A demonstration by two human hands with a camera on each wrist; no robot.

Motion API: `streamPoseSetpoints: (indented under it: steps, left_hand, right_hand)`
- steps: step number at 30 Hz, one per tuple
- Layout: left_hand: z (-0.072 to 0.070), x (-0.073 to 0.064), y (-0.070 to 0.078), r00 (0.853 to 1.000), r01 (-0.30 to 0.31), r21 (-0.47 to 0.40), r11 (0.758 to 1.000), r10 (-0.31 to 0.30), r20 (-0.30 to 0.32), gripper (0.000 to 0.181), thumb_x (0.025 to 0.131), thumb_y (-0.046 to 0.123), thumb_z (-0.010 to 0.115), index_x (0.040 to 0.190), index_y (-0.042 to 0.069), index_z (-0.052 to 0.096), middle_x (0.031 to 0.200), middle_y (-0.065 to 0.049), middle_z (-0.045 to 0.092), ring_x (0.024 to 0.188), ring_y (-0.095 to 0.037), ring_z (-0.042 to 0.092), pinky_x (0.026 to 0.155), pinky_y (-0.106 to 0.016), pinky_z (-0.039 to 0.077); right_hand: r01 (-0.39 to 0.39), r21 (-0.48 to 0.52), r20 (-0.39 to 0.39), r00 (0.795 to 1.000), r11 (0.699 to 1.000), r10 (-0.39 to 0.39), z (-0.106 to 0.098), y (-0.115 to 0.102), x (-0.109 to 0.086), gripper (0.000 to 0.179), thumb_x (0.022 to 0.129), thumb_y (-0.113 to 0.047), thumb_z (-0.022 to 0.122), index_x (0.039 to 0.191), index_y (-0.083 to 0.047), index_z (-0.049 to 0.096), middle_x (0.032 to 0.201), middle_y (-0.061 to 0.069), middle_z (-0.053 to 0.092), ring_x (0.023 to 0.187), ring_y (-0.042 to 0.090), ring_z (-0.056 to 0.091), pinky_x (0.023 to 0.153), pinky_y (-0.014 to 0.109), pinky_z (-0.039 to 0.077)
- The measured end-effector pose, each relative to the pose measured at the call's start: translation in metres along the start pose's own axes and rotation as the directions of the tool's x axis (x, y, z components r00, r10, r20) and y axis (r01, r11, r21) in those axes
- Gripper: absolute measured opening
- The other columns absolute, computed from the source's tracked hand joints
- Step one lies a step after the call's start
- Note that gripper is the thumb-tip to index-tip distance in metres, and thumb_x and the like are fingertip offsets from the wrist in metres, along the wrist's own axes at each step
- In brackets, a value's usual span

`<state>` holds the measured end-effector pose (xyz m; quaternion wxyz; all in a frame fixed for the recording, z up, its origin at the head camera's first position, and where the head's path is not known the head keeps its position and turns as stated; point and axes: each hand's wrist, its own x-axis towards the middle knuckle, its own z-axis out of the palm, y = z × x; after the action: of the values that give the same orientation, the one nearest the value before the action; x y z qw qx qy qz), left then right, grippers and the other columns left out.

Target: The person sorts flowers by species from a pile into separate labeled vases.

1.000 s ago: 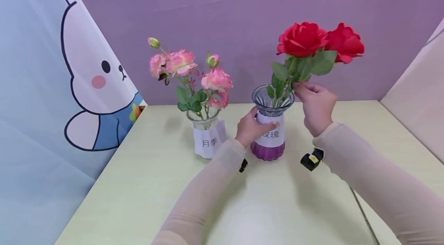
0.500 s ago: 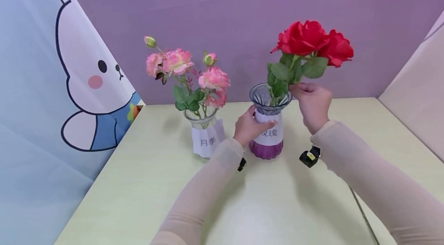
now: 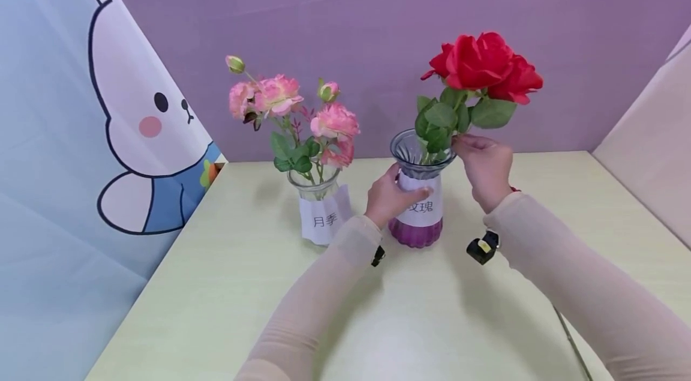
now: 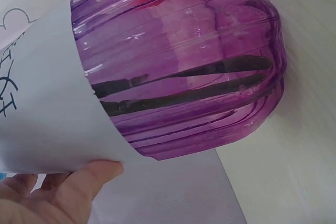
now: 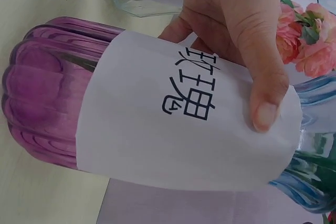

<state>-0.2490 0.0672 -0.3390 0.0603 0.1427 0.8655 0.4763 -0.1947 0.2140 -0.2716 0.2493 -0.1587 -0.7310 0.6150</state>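
Observation:
My left hand (image 3: pixel 391 198) grips the side of a ribbed glass vase (image 3: pixel 415 234), bluish at the rim and purple at the base. Its thumb presses on the white paper label (image 5: pixel 147 114) wrapped round the middle. Two red roses (image 3: pixel 480 63) stand in this vase, their leafy stems inside the rim. My right hand (image 3: pixel 488 168) pinches a rose stem just above the rim's right side; leaves partly hide the fingertips. Through the purple base (image 4: pixel 210 40), the left wrist view shows dark stem ends. In the right wrist view, the left hand's thumb (image 5: pixel 265 108) lies across the label.
A clear glass vase (image 3: pixel 315 188) with a paper label (image 3: pixel 324 220) stands to the left, holding pink flowers (image 3: pixel 278 95). Both vases are on a pale table (image 3: pixel 216 285). A purple backdrop (image 3: pixel 378 21) rises behind, and a rabbit-print cloth (image 3: pixel 54 249) hangs at left.
My right hand has shifted a little left and down. The rose heads have moved left and closer together. My left hand stays on the vase.

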Motion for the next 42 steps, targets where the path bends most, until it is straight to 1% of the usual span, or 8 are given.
streamPoseSetpoints:
  steps: [6, 12, 16, 23, 27, 30, 35, 42]
  left_hand:
    - [-0.002, 0.000, -0.001, 1.000, 0.000, 0.002, 1.000, 0.000, 0.011, 0.072, 0.075, 0.043, 0.080, 0.136, 0.019, 0.049, 0.125, -0.006, 0.062, 0.110, -0.026, 0.060, 0.092, -0.043, 0.049]
    - [-0.006, 0.002, -0.004, 0.998, 0.004, -0.016, 1.000, -0.003, 0.058, 0.079, 0.075, 0.043, 0.080, 0.141, 0.019, 0.045, 0.129, -0.008, 0.060, 0.114, -0.028, 0.058, 0.094, -0.045, 0.048]
    - [-0.007, 0.003, -0.005, 0.995, 0.005, -0.047, 0.999, 0.000, 0.102, 0.083, 0.076, 0.041, 0.080, 0.145, 0.019, 0.040, 0.136, -0.009, 0.054, 0.121, -0.030, 0.054, 0.097, -0.047, 0.045]
    - [-0.011, 0.006, -0.001, 0.986, -0.164, -0.233, 0.959, 0.167, -0.005, 0.096, 0.078, 0.028, 0.081, 0.153, 0.020, 0.020, 0.141, -0.012, 0.047, 0.121, -0.030, 0.052, 0.095, -0.042, 0.047]
    - [-0.015, 0.008, -0.002, 0.964, -0.267, -0.341, 0.901, 0.248, -0.098, 0.098, 0.076, 0.015, 0.082, 0.153, 0.020, 0.021, 0.139, -0.013, 0.049, 0.113, -0.029, 0.057, 0.090, -0.035, 0.051]
    - [-0.016, 0.010, -0.005, 0.961, -0.275, -0.373, 0.886, 0.247, -0.122, 0.099, 0.075, 0.012, 0.083, 0.152, 0.020, 0.022, 0.139, -0.013, 0.050, 0.109, -0.028, 0.059, 0.090, -0.032, 0.051]
    - [-0.019, 0.013, -0.004, 0.961, -0.277, -0.353, 0.894, 0.250, -0.121, 0.097, 0.075, 0.015, 0.083, 0.152, 0.022, 0.023, 0.140, -0.013, 0.049, 0.111, -0.031, 0.059, 0.090, -0.035, 0.051]
    - [-0.013, 0.017, 0.000, 0.969, -0.245, -0.300, 0.922, 0.233, -0.076, 0.096, 0.075, 0.020, 0.084, 0.150, 0.028, 0.025, 0.136, -0.013, 0.055, 0.107, -0.029, 0.063, 0.088, -0.034, 0.052]
  right_hand:
    - [0.043, -0.087, 0.067, 0.997, 0.995, -0.037, -0.010, 0.006, -0.001, 0.038, 0.095, -0.020, 0.058, 0.120, 0.009, 0.061, 0.120, 0.016, 0.063, 0.101, 0.014, 0.058, 0.097, 0.039, 0.046]
    - [0.103, -0.166, 0.227, 0.972, 0.981, -0.064, -0.028, 0.023, 0.004, 0.045, 0.098, -0.026, 0.054, 0.126, 0.009, 0.056, 0.125, 0.019, 0.059, 0.098, 0.011, 0.062, 0.096, 0.037, 0.048]
    - [0.095, -0.281, 0.365, 0.931, 0.955, 0.015, -0.051, 0.038, 0.006, 0.051, 0.100, -0.030, 0.051, 0.132, 0.009, 0.050, 0.132, 0.024, 0.054, 0.110, 0.028, 0.060, 0.092, 0.029, 0.049]
    - [0.058, -0.343, 0.544, 0.826, 0.938, 0.148, -0.101, 0.068, 0.012, 0.052, 0.096, -0.025, 0.059, 0.130, 0.013, 0.048, 0.112, 0.010, 0.068, 0.087, 0.002, 0.064, 0.080, 0.022, 0.053]
    - [-0.019, -0.326, 0.557, 0.804, 0.945, 0.208, -0.126, 0.085, 0.015, 0.052, 0.095, -0.019, 0.061, 0.130, 0.016, 0.045, 0.094, -0.011, 0.067, 0.083, 0.010, 0.067, 0.077, 0.030, 0.056]
    - [-0.050, -0.333, 0.541, 0.808, 0.942, 0.234, -0.140, 0.098, 0.018, 0.053, 0.095, -0.017, 0.061, 0.130, 0.018, 0.042, 0.093, -0.011, 0.067, 0.080, 0.014, 0.068, 0.074, 0.033, 0.057]
    - [-0.066, -0.414, 0.501, 0.816, 0.908, 0.288, -0.157, 0.121, 0.022, 0.056, 0.095, -0.019, 0.060, 0.132, 0.019, 0.040, 0.097, 0.003, 0.070, 0.077, 0.014, 0.068, 0.072, 0.034, 0.057]
    - [-0.103, -0.547, 0.474, 0.780, 0.831, 0.409, -0.176, 0.137, 0.025, 0.055, 0.096, -0.021, 0.059, 0.128, 0.019, 0.043, 0.097, 0.014, 0.070, 0.080, 0.018, 0.067, 0.072, 0.037, 0.057]
